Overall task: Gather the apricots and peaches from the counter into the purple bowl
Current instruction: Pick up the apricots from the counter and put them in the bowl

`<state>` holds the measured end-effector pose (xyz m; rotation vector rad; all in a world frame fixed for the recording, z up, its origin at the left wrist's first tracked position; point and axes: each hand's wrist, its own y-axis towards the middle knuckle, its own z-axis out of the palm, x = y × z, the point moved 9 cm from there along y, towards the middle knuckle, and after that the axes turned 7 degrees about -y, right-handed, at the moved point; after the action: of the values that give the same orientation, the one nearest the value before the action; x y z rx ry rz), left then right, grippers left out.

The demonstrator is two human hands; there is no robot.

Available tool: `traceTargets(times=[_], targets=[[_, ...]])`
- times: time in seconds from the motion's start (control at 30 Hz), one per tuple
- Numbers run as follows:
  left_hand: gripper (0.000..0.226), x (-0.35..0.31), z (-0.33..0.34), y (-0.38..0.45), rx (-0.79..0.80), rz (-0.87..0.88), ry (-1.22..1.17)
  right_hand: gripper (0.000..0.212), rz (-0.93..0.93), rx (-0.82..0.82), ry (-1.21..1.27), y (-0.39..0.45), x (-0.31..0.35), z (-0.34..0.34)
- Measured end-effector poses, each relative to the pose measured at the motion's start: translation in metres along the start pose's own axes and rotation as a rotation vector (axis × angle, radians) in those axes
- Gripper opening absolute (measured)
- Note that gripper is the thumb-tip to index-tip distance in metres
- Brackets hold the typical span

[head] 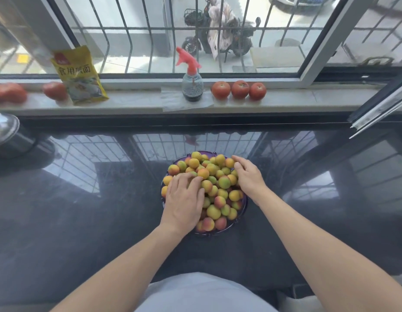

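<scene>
**Fruit bowl, heaped; both hands on the pile**

Although no loose fruit shows anywhere on the dark counter (83,210), the entry is logged as near-complete rather than closed; the view cannot vouch for what lies outside it.

Item 1: purple bowl (244,207), centre of the counter, close in front of the person; only slivers of rim visible under the load.

Item 2: apricots and peaches (214,190), yellow-orange with red and green blush, mounded above the rim; all seen pieces are inside the bowl.

Item 3: left hand (184,199), palm down on the near-left of the heap, fingers spread and fairly straight, pressing or steadying; nothing visibly held; whether a fruit lies under the palm cannot be told.

Item 4: right hand (248,174), resting on the far-right edge of the pile, fingers lightly bent over the fruit; no piece clearly pinched.

Judged status: gathering looks done or nearly so; what remains seems to be settling the mound so nothing rolls off.

Not part of the task: tomatoes (239,89) on the windowsill (285,99); spray bottle (192,83); yellow packet (79,76).
</scene>
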<state>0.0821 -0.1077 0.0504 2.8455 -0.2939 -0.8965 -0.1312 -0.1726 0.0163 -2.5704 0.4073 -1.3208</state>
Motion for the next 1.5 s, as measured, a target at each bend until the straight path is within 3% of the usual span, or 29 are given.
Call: traceTargets(times=[0.17,0.27,0.37,0.53,0.7,0.8,0.93,1.07,1.2,1.27,1.37,1.5], targets=[[0.053,0.021,-0.005,0.006,0.029,-0.157,-0.102,0.038,-0.048,-0.036,-0.027,-0.006,0.004,-0.003],[0.059,0.029,-0.003,-0.005,0.082,-0.144,-0.107,0.043,-0.044,0.02,-0.06,-0.007,0.001,0.002],[0.05,0.035,-0.003,-0.012,0.058,-0.105,-0.095,0.049,-0.009,0.093,-0.083,-0.007,-0.007,0.006],[0.056,0.044,-0.005,-0.015,0.067,-0.114,-0.048,0.052,-0.018,0.079,-0.058,-0.01,-0.011,0.008],[0.055,0.011,-0.001,-0.022,0.152,0.2,0.103,0.045,-0.064,-0.028,-0.12,-0.005,-0.006,0.003],[0.054,-0.004,0.004,-0.024,0.138,0.223,0.124,0.045,-0.077,-0.017,-0.221,-0.002,-0.003,0.004],[0.053,-0.026,0.019,-0.002,0.172,0.314,0.184,0.028,-0.107,-0.042,-0.181,-0.001,0.008,0.004],[0.032,-0.036,0.008,0.001,0.122,0.456,0.126,0.017,-0.106,-0.082,-0.185,-0.003,0.013,0.005],[0.024,-0.008,-0.018,-0.013,0.031,0.28,-0.087,0.025,-0.181,-0.116,-0.127,-0.016,0.013,0.001],[0.031,0.009,-0.022,-0.02,0.014,0.165,-0.157,0.029,-0.222,-0.134,-0.151,-0.023,0.014,0.001],[0.051,0.029,-0.016,-0.025,0.046,0.042,-0.158,0.029,-0.234,-0.168,-0.148,-0.029,0.013,-0.004],[0.04,0.029,-0.016,-0.025,0.025,0.035,-0.097,0.026,-0.214,-0.289,-0.04,-0.049,0.008,-0.023]])
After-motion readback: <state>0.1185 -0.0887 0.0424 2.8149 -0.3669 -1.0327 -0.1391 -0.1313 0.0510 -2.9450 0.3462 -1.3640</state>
